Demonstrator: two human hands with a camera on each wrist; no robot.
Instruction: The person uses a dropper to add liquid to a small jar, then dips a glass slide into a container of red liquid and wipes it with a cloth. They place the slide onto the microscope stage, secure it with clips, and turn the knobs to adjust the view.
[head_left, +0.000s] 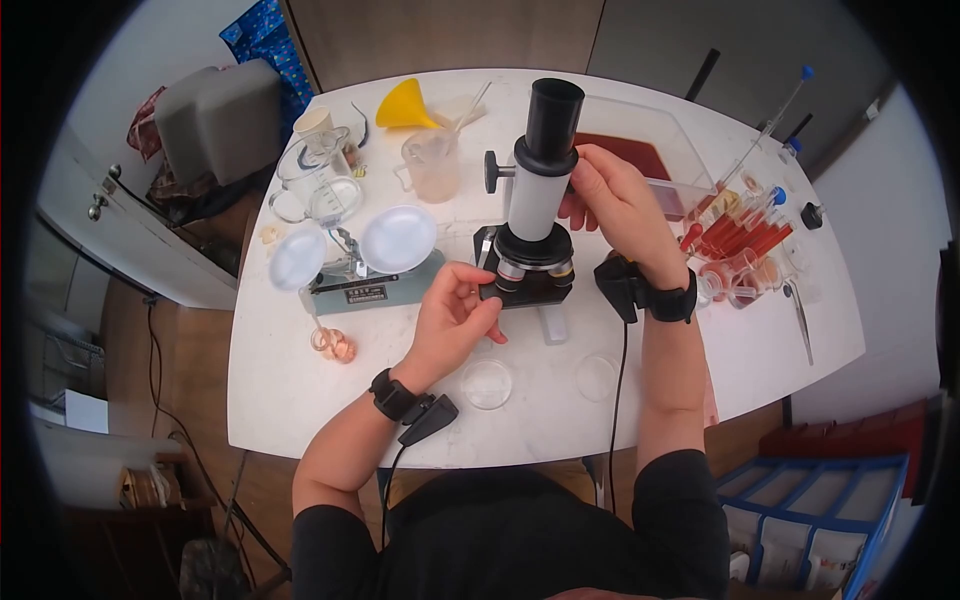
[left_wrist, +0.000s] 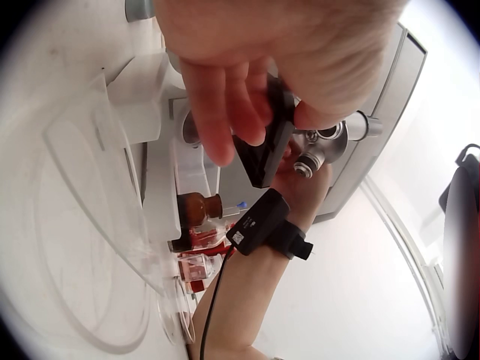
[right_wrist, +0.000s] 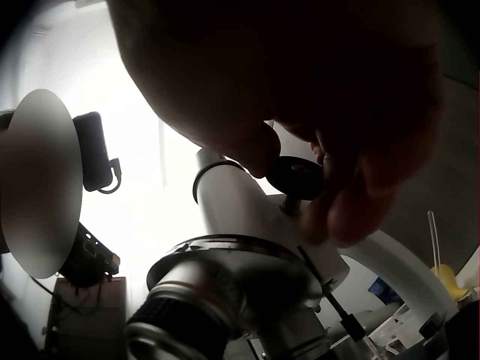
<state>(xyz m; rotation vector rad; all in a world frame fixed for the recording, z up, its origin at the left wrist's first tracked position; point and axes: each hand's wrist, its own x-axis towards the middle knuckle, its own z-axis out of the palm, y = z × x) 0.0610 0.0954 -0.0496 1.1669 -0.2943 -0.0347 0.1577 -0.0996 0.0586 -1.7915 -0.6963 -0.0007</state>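
A microscope with a white tube (head_left: 537,205) and black eyepiece stands on the white table. My right hand (head_left: 622,205) is at the tube's right side; in the right wrist view its thumb and fingers pinch a round black focus knob (right_wrist: 295,178). My left hand (head_left: 455,320) is at the black stage (head_left: 530,293), its thumb and fingers gripping the stage's left edge. The left wrist view shows the stage (left_wrist: 268,139) between thumb and fingers. Silver objectives (head_left: 512,275) hang just above the stage.
Left of the microscope are a balance (head_left: 372,290), a plastic jug (head_left: 432,170) and a yellow funnel (head_left: 402,105). Petri dishes (head_left: 487,384) lie in front. To the right stand red-filled tubes (head_left: 745,235), with tweezers (head_left: 801,318) beside them; a clear box (head_left: 680,130) is behind.
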